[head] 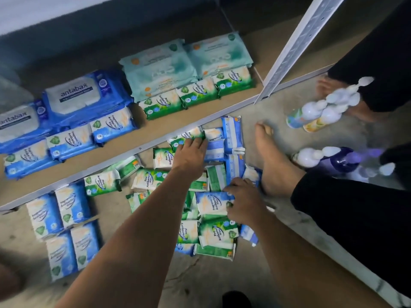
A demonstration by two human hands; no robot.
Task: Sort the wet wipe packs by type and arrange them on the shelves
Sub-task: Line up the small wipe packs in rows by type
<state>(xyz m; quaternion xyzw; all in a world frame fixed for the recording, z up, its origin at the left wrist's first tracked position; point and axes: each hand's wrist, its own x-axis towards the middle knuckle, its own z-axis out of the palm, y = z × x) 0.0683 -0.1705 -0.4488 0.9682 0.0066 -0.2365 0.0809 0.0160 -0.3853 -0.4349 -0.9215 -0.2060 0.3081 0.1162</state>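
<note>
The low brown board shelf is already partly stocked by type. The large blue soft packs with grey lids sit at the back left and the large pale teal packs at the back right. In front of the blue ones runs a row of small blue-and-white wipe packs, and in front of the teal ones a row of small green-and-white wipe packs.

Much is left. On the grey concrete floor, just before the shelf edge, lies a mixed heap of small green and blue packs, overlapping and facing every way. To its left, four small blue packs lie side by side in a tidy block, which looks like sorting not yet shelved.

The left hand lies over a green pack at the heap's far edge. Whether its fingers have closed round the pack cannot be told. The right hand pinches the end of a blue pack in the heap's middle.

I judge the task somewhat under half done, with the loose packs still to be separated by colour and added to the shelf.
</note>
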